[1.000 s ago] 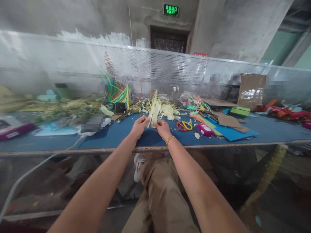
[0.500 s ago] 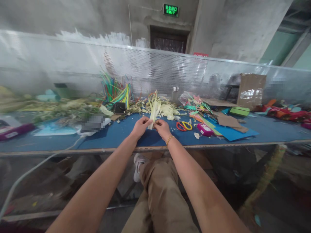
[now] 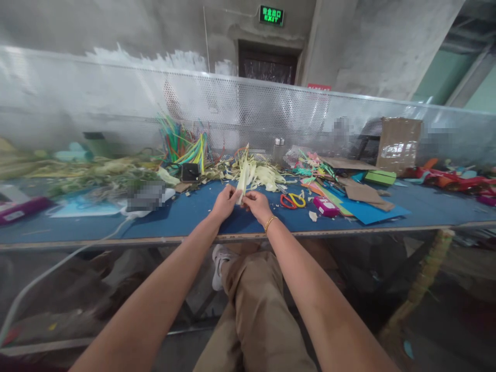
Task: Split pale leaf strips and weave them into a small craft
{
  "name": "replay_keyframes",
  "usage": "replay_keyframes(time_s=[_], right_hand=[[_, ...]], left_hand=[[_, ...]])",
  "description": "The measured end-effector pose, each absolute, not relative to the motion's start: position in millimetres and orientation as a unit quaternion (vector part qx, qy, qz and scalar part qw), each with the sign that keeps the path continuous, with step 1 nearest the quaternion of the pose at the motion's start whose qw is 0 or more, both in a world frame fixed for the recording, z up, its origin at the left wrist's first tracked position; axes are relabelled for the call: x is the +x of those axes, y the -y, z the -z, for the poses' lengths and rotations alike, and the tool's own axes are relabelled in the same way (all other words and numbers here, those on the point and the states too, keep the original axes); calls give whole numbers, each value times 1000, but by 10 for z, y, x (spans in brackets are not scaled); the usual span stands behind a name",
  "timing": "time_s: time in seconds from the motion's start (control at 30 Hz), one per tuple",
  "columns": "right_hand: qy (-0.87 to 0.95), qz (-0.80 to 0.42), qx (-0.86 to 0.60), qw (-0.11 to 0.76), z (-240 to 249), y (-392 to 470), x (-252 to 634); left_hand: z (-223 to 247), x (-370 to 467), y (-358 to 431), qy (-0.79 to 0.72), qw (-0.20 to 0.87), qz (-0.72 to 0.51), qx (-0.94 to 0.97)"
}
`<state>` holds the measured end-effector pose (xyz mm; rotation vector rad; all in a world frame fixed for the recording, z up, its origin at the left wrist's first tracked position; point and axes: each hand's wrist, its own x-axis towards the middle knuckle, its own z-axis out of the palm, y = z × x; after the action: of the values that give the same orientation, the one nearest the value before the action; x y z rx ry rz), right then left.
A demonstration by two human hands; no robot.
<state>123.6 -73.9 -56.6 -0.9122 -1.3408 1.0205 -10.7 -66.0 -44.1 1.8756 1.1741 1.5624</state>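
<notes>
Over the front of the blue-topped table, my left hand [image 3: 226, 203] pinches the lower end of a pale yellow-green corn husk [image 3: 243, 180]. My right hand [image 3: 258, 204] closes its thumb and fingers on the same end from the other side. The husk points upward and away from me, its tip narrow. Just behind it lies a loose heap of pale husks [image 3: 269, 178]. To the right of my right hand are red and yellow looped handles, like those of scissors [image 3: 297, 200]. My fingertips partly hide the husk's lower end.
Colourful pipe-cleaner-like stems [image 3: 182, 147] stand at the back left, near a dark block [image 3: 190, 172]. A steel-topped bottle [image 3: 278, 150] stands by the perforated metal screen [image 3: 232, 98]. A magenta box [image 3: 325, 206], blue paper [image 3: 377, 213] and cardboard lie right. A white cable [image 3: 73, 254] hangs left.
My hands stay at nearly the same spot, still pinching the husk. The husk's lower end has shifted slightly between my fingers, with less of it showing below. The view has moved slightly.
</notes>
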Motion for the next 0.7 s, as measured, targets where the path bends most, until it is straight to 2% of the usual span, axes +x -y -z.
replay_keyframes(time_s=[0.2,0.43,0.7], right_hand=[[577,-441,-388,568,558,746,1240],[584,-459,-379,552,534,771,1253],[578,-468,-383,548,523,775,1254]], left_hand=[[444,-92,669,-428,224,-569,665],[446,-85,647,-436,186,-555,684],[421,-72,685,-435,208,-573,663]])
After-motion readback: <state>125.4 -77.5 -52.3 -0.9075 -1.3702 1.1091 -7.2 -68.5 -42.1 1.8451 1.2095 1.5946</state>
